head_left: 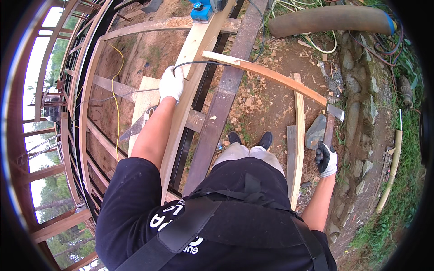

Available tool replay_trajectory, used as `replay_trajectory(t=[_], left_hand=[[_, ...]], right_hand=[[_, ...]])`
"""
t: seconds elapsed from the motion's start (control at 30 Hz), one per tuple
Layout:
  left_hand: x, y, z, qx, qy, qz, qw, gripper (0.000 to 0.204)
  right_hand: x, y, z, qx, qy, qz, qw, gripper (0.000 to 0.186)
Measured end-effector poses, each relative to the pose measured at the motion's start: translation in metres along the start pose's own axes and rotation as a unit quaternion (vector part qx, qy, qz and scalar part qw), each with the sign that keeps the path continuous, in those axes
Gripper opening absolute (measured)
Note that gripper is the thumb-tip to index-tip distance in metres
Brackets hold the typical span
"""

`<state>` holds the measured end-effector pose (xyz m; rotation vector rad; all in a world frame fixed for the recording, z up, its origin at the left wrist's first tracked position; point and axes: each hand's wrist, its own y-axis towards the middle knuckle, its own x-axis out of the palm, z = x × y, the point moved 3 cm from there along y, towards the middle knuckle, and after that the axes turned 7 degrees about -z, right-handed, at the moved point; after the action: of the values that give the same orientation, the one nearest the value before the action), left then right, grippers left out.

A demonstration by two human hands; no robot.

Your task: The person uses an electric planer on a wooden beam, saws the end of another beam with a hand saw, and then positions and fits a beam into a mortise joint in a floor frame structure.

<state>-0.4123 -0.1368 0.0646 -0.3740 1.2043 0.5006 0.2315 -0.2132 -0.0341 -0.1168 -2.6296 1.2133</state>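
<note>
My left hand (171, 84), in a white glove, is closed on the pale board (193, 45), with a black cable (203, 62) running by its fingers. Under that forearm, a handsaw (134, 128) lies partly hidden. My right hand (325, 158), in a dark-palmed glove, grips the wooden handle of a hatchet (334, 113), its head beside the end of a narrow wooden strip (266, 74) that slopes across from the boards. A blue power planer (201, 11) sits at the far end of the pale board.
Dark weathered planks (219, 106) and timber framing (90, 90) span the ground at the left. My feet stand on dirt with wood chips. A loose upright board (297, 135), a stone channel (352, 149), a large hose (330, 20) and a pole (389, 171) lie at the right.
</note>
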Motion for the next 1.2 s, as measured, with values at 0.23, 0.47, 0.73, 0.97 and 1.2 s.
replay_trajectory(t=[0.23, 0.47, 0.73, 0.97, 1.2], left_hand=[[0.002, 0.001, 0.002, 0.0, 0.009, -0.005, 1.0, 0.051], [-0.002, -0.001, 0.003, -0.014, 0.012, -0.013, 1.0, 0.05], [0.0, -0.001, -0.005, -0.01, -0.001, 0.008, 1.0, 0.05], [-0.002, 0.004, 0.014, -0.015, -0.021, -0.003, 1.0, 0.049], [-0.007, -0.001, -0.001, -0.021, -0.01, 0.01, 1.0, 0.05]], right_hand=[[0.013, 0.018, 0.007, -0.048, 0.276, -0.015, 0.96, 0.008], [0.012, -0.005, -0.007, -0.012, 0.11, -0.008, 0.994, 0.01], [0.013, -0.019, 0.001, 0.011, 0.054, -0.041, 0.998, 0.013], [0.011, 0.022, 0.002, -0.069, 0.31, -0.023, 0.948, 0.007], [0.006, 0.001, 0.007, -0.039, 0.27, -0.027, 0.962, 0.008]])
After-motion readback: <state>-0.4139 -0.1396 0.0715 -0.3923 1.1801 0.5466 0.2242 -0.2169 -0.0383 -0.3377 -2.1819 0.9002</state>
